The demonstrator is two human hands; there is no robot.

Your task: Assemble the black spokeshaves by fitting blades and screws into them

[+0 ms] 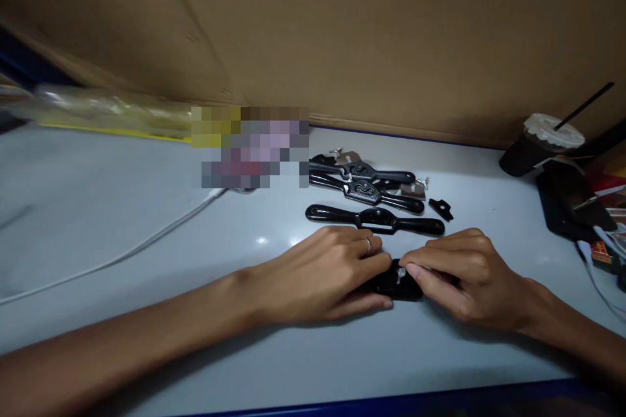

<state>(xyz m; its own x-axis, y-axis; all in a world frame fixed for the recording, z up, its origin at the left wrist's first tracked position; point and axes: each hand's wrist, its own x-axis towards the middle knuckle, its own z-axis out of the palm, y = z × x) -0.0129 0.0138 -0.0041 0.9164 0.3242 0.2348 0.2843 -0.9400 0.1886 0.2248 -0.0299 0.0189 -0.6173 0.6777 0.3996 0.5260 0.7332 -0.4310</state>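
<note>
On the table, my left hand (327, 270) is wrapped round a black spokeshave (411, 292), whose handles are mostly hidden under my hands. A small silver thumb screw (400, 275) stands on its middle. The thumb and index finger of my right hand (467, 273) pinch at the screw's upper end. Just beyond my hands lies another black spokeshave body (376, 217) with an open slot. Two more, one nearer (364, 191) and one farther (360, 171), lie behind it. A loose black cap piece (441, 209) rests to their right.
Loose silver screws (423, 183) and flat metal blades (413, 192) lie around the spokeshaves. At the right are a lidded drink cup (528, 146) with a straw and a dark tray-like object (557, 199). A white cable (156, 238) crosses the left side. Cardboard (391, 39) stands behind the table.
</note>
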